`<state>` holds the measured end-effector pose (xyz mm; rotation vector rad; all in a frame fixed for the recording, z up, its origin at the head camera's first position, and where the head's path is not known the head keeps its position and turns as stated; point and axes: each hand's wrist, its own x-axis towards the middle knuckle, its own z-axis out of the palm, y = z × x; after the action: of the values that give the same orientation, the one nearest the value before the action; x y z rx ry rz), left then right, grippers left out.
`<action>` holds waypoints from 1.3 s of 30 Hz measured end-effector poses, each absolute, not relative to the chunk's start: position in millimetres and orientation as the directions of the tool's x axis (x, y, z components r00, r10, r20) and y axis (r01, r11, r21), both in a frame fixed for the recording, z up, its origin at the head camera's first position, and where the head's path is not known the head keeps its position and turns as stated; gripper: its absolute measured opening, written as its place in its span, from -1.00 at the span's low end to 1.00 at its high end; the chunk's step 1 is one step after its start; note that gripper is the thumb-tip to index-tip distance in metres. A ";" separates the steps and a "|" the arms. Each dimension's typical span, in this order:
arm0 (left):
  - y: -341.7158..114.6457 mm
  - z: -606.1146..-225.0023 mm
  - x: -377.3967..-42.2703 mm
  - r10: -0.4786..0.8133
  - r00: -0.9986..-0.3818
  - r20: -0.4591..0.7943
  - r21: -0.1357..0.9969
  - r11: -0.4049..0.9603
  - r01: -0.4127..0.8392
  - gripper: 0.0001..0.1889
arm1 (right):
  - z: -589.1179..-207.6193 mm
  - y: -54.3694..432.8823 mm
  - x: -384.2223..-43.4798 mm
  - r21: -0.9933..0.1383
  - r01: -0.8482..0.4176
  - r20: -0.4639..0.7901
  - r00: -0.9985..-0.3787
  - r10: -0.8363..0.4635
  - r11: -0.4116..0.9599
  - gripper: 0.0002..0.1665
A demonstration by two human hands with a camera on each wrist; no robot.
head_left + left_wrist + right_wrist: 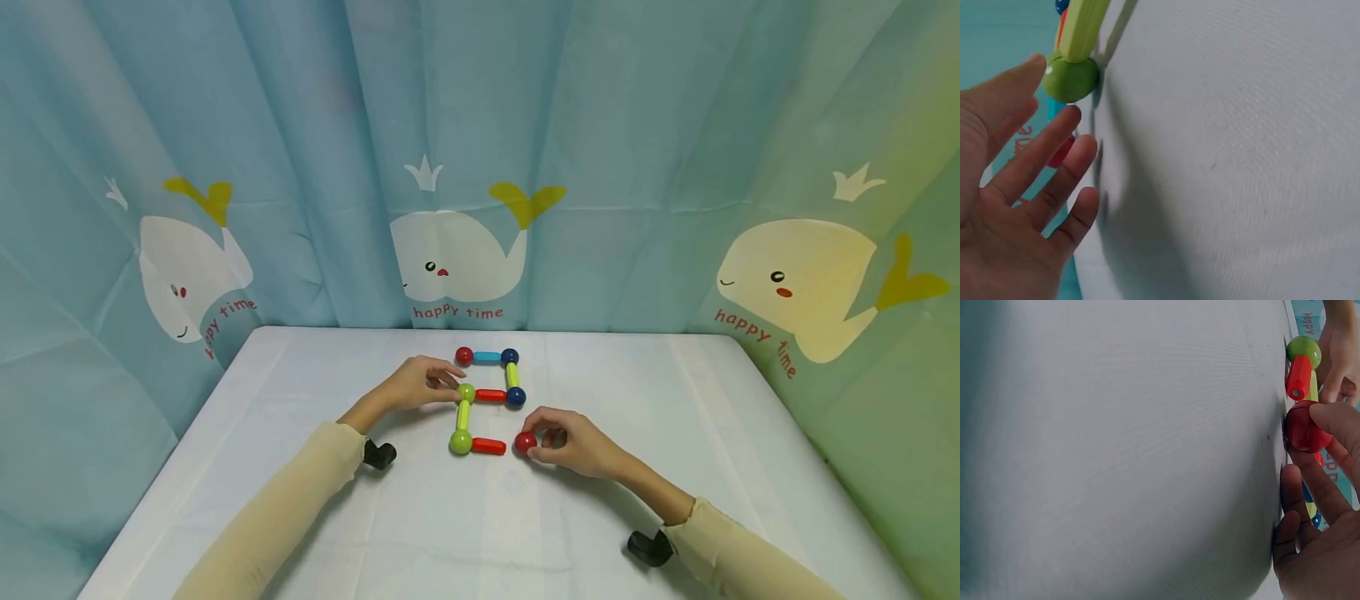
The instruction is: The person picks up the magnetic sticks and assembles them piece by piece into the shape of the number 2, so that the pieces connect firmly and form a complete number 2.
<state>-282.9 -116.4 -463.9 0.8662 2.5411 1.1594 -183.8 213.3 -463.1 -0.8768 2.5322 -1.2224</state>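
Observation:
Magnetic rods and balls form a bent chain on the white table. My left hand (422,383) holds the green ball (467,392) at the chain's middle left between thumb and index finger; its other fingers spread loosely in the left wrist view. From that ball a yellow-green rod (463,415) runs to a nearer green ball (461,442), which bears a red rod (489,447). My right hand (577,443) pinches a red ball (526,442) between thumb and fingers. A small gap separates this ball from the red rod's free end.
Farther along the chain are another red rod (491,395), a dark blue ball (515,397), a yellow-green rod (512,375), a second dark blue ball (510,357), a light blue rod (487,358) and a red end ball (464,357). A whale-print curtain (637,275) hangs behind the table.

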 end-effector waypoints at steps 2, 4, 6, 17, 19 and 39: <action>-117.5 -458.8 -279.8 0.594 -0.802 0.057 0.730 0.524 0.440 -0.52 | -463.2 213.7 -184.1 -0.766 -0.429 0.082 -0.804 -0.589 0.479 -0.72; -119.1 -453.8 -275.8 0.592 -0.802 0.080 0.713 0.529 0.461 -0.48 | -463.9 214.1 -184.6 -0.763 -0.433 0.083 -0.802 -0.592 0.480 -0.72; -120.8 -449.5 -271.9 0.587 -0.803 0.103 0.702 0.529 0.477 -0.46 | -465.1 214.5 -185.4 -0.761 -0.441 0.090 -0.798 -0.596 0.476 -0.72; -120.5 -444.0 -254.6 0.593 -0.782 0.193 0.702 0.473 0.532 -0.56 | -466.9 215.6 -186.0 -0.767 -0.433 0.088 -0.802 -0.591 0.474 -0.72; -116.1 -444.5 -250.6 0.609 -0.768 0.200 0.691 0.468 0.551 -0.56 | -466.6 215.4 -185.6 -0.765 -0.432 0.083 -0.802 -0.591 0.478 -0.72; -68.7 -451.7 -212.9 0.738 -0.650 0.182 0.419 0.540 0.730 -0.58 | -469.0 215.0 -187.0 -0.758 -0.435 0.086 -0.805 -0.587 0.486 -0.70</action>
<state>-212.9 -68.7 -451.7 1.3072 2.7429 0.7338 -187.0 215.0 -469.0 -0.8851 2.5447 -1.2172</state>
